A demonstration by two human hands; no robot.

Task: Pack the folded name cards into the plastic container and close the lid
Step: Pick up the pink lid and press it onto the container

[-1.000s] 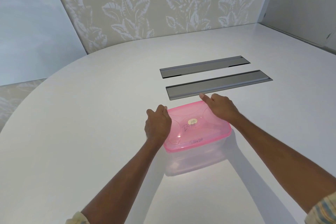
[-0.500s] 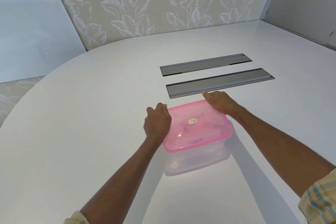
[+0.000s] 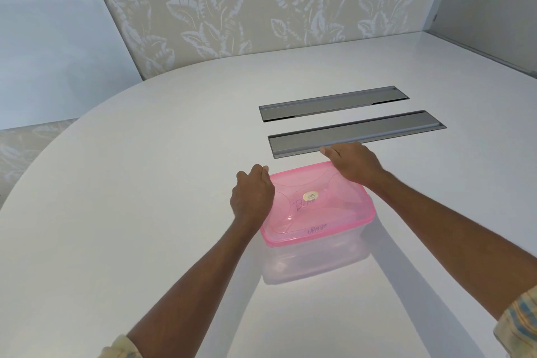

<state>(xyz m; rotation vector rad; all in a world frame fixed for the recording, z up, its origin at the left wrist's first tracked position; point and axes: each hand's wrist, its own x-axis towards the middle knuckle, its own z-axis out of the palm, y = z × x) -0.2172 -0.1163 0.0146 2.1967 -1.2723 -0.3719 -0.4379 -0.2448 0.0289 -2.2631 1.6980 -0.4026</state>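
A clear plastic container (image 3: 313, 259) stands on the white table, and its pink translucent lid (image 3: 322, 212) lies flat on top. The lid carries a small round sticker and handwritten words. My left hand (image 3: 252, 197) is curled over the lid's left edge, fingers bent down along the rim. My right hand (image 3: 354, 163) lies palm down on the lid's far right corner, fingers wrapped over the far edge. The container's inside looks hazy; I cannot make out name cards through it.
Two long grey cable-slot covers (image 3: 357, 134) are set flush into the white table (image 3: 145, 212) just behind the container. A leaf-patterned wall panel (image 3: 247, 3) stands at the table's far edge.
Both hands stay on the lid in nearly the same places. The right hand has slid slightly toward the lid's far edge. The view has tilted a little.
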